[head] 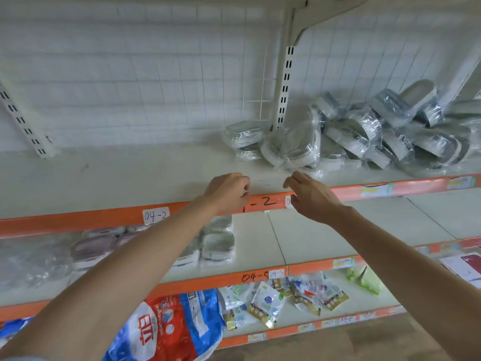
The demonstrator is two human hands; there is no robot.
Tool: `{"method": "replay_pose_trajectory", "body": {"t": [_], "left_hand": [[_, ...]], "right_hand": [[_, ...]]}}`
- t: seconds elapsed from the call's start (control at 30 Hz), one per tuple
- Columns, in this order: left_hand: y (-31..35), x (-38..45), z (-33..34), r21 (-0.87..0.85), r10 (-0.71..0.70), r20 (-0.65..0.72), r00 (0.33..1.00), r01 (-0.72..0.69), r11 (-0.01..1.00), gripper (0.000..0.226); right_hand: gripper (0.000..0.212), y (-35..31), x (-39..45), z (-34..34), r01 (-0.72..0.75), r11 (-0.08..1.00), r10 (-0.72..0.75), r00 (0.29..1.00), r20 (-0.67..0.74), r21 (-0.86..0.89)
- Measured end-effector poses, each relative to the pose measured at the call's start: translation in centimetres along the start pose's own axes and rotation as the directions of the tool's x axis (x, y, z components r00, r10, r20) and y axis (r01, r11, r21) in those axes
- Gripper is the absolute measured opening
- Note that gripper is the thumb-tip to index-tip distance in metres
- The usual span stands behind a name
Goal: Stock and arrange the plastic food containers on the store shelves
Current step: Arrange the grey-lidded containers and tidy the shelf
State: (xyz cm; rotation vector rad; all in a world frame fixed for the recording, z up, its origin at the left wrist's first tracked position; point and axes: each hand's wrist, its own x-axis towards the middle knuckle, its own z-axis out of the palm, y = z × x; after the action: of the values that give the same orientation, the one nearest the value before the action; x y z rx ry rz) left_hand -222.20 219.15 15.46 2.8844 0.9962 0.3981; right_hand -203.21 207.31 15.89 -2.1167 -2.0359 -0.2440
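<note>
Heaped loosely at the right of the upper shelf: a jumble of wrapped containers, tilted and leaning on one another, likely to slide or topple over the orange edge if one is tugged from the bottom. More containers laid flat on the shelf below, steadier. Near the heap's front, one upright container, closest to rolling out. Left hand at the shelf edge, fingers curled loosely, holding nothing. Right hand reaching toward the heap, fingers relaxed and slightly spread; slippery wrap a likely cause of a fumbled pick.
</note>
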Motion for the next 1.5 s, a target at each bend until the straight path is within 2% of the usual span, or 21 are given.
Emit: {"method": "replay_pose_trajectory", "body": {"t": [0.23,0.37,0.5,0.57,0.63,0.73,0.83,0.93,1.0,1.07,1.2,1.3,1.4,1.5], "left_hand": [[4.0,8.1,-0.5,-0.064,0.010,-0.106,0.994,-0.017,0.998,0.026],[6.9,13.3,-0.6,-0.137,-0.109,-0.111,0.988,0.093,0.986,0.053],[9.5,17.4,-0.1,-0.182,-0.294,0.049,0.955,0.298,0.937,0.086],[10.3,18.5,0.4,-0.201,-0.368,0.120,0.922,0.386,0.901,0.091],[10.5,19.0,0.9,-0.192,-0.390,0.139,0.910,0.411,0.891,0.092],[10.1,19.2,0.8,-0.242,-0.380,0.166,0.910,0.411,0.879,0.095],[9.2,18.5,-0.1,-0.292,-0.346,0.229,0.910,0.403,0.867,0.105],[7.9,16.9,-0.7,-0.180,-0.258,0.254,0.932,0.307,0.935,0.104],[6.8,15.8,-1.0,-0.132,-0.234,0.230,0.945,0.268,0.954,0.100],[5.8,14.5,-1.3,-0.110,-0.226,0.215,0.950,0.254,0.961,0.100],[3.8,11.7,-1.8,0.015,-0.254,0.240,0.937,0.258,0.966,0.105],[1.9,9.8,-2.2,0.057,-0.278,0.307,0.910,0.274,0.960,0.102],[0.2,7.8,-2.4,0.063,-0.280,0.331,0.901,0.275,0.959,0.105],[-0.8,6.3,-2.6,0.075,-0.285,0.308,0.908,0.276,0.958,0.110]], "right_hand": [[0.036,7.5,3.2,-3.2,-0.030,0.999,0.023,0.989,-0.145,-0.044],[0.037,11.1,5.1,-4.2,-0.051,0.998,0.044,0.980,-0.196,-0.030],[0.039,14.1,5.2,-4.0,-0.081,0.996,0.076,0.991,-0.107,-0.037],[0.039,15.2,5.1,-3.8,-0.099,0.994,0.095,0.993,-0.073,-0.048],[0.038,15.5,5.2,-3.7,-0.113,0.993,0.112,0.993,-0.040,-0.025],[0.035,15.1,5.8,-3.4,-0.137,0.990,0.138,0.988,0.068,-0.022],[0.044,13.8,7.1,-3.2,-0.268,0.963,0.269,0.953,0.139,-0.028],[0.060,12.4,8.5,-2.9,-0.373,0.927,0.376,0.915,0.147,-0.045],[0.068,12.1,9.2,-2.3,-0.408,0.913,0.400,0.901,0.168,0.018],[0.070,11.9,9.5,-1.9,-0.427,0.903,0.412,0.892,0.184,0.048],[0.063,11.4,8.9,-1.8,-0.476,0.879,0.476,0.869,0.135,-0.032],[0.061,11.3,8.1,-1.6,-0.509,0.855,0.495,0.857,0.142,0.095],[0.080,10.9,7.1,-1.4,-0.560,0.804,0.546,0.828,0.126,0.197],[0.091,10.0,6.4,-1.3,-0.553,0.796,0.526,0.833,0.171,0.247]]}}
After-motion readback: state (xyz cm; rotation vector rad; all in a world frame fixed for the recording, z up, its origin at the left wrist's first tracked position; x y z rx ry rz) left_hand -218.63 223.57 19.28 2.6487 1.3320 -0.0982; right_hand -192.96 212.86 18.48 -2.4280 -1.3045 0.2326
